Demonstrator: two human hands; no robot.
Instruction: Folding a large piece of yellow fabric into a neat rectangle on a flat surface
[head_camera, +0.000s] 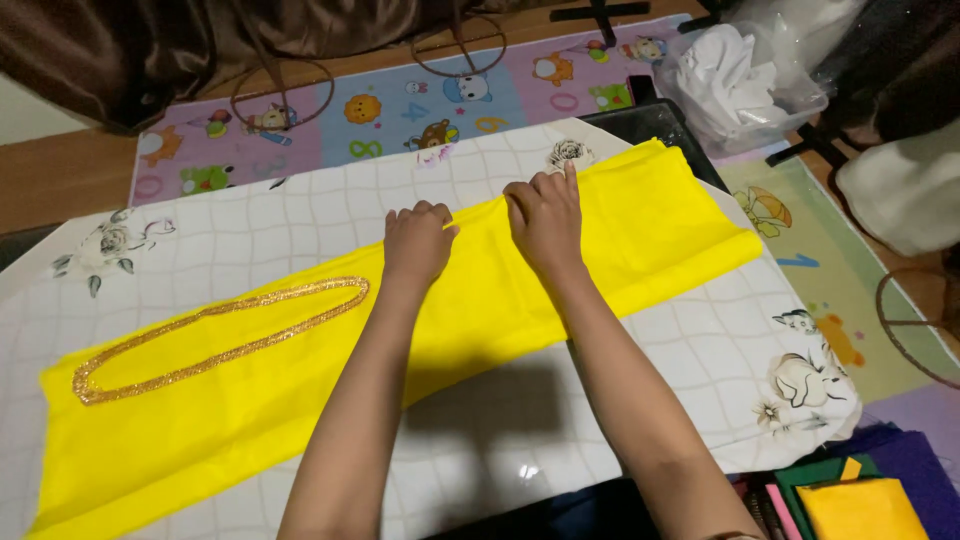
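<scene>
Both the left hand and right hand pinched the far edge of the soft, light yellow cloth, which looked limp and best gripped along that edge.

A bright yellow cloth carries a long oval loop of gold glitter trim. Beneath the cloth lies a white sheet with a thin grey grid and grey-and-white flower prints. Beyond the sheet, a pastel play mat shows pink, blue and purple panels with cartoon animals. Behind the mat hangs dark brown fabric.
</scene>
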